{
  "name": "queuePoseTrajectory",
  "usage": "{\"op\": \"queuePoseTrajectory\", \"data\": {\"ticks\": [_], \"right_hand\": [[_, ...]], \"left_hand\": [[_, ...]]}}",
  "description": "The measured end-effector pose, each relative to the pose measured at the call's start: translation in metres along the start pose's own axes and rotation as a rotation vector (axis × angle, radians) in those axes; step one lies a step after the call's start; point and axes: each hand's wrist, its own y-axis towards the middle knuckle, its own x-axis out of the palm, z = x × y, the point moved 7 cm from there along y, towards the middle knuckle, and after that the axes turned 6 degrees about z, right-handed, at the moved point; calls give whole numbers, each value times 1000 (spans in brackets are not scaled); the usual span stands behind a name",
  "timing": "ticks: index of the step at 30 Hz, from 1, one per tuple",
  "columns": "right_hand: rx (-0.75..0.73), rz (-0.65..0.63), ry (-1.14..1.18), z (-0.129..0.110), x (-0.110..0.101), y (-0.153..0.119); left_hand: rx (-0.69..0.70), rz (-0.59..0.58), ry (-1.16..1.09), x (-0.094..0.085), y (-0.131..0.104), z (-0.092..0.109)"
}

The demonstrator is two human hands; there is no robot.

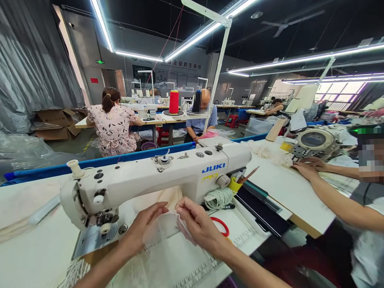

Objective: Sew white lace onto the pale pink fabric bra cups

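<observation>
Right hand (pixel 196 221): fingers curled, pinching the edge of a thin, sheer whitish fabric (pixel 162 229). Left hand (pixel 147 225): fingers bent toward the same edge; whether they grip it cannot be determined. The fabric hangs between both hands, in front of the sewing machine (pixel 155 174), a glossy white, rounded metal body with a smooth plate under its head. Beside the machine's base: a coil of pale, thin cord (pixel 218 198) and a yellow holder (pixel 234 185). Near the right hand, red looped handles (pixel 222 227) lie on the smooth white worktop (pixel 26 259), which bears printed ruler markings.
</observation>
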Motion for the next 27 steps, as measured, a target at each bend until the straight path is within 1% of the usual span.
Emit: {"op": "queuePoseTrajectory", "data": {"ticks": [3, 4, 5, 6, 8, 10, 12, 14, 17, 19, 23, 27], "right_hand": [[33, 66, -37, -12, 3, -7], [47, 46, -29, -16, 8, -11], [61, -1, -12, -21, 14, -15], [63, -65, -2, -27, 22, -20], [28, -212, -35, -40, 39, -34], [-15, -290, -113, -52, 52, -48], [14, -294, -111, -56, 65, -58], [102, -312, 10, -57, 82, -67], [171, -393, 156, -62, 116, -77], [177, -415, 172, -66, 134, -80], [220, -419, 182, -70, 157, -81], [272, -442, 210, -71, 171, -80]], "left_hand": [[-237, -186, -426, 12, -32, 18], [-310, -233, -524, 17, -45, 22], [-367, -253, -560, 20, -56, 24], [-408, -237, -528, 19, -67, 24], [-475, -179, -416, 11, -88, 17], [-523, -148, -337, -1, -110, 10], [-523, -151, -316, -14, -132, 7], [-528, -165, -379, -23, -155, 7], [-596, -147, -515, -30, -184, 3], [-645, -116, -521, -34, -200, -4], [-655, -115, -501, -45, -221, -15], [-667, -116, -467, -59, -233, -25]]}}
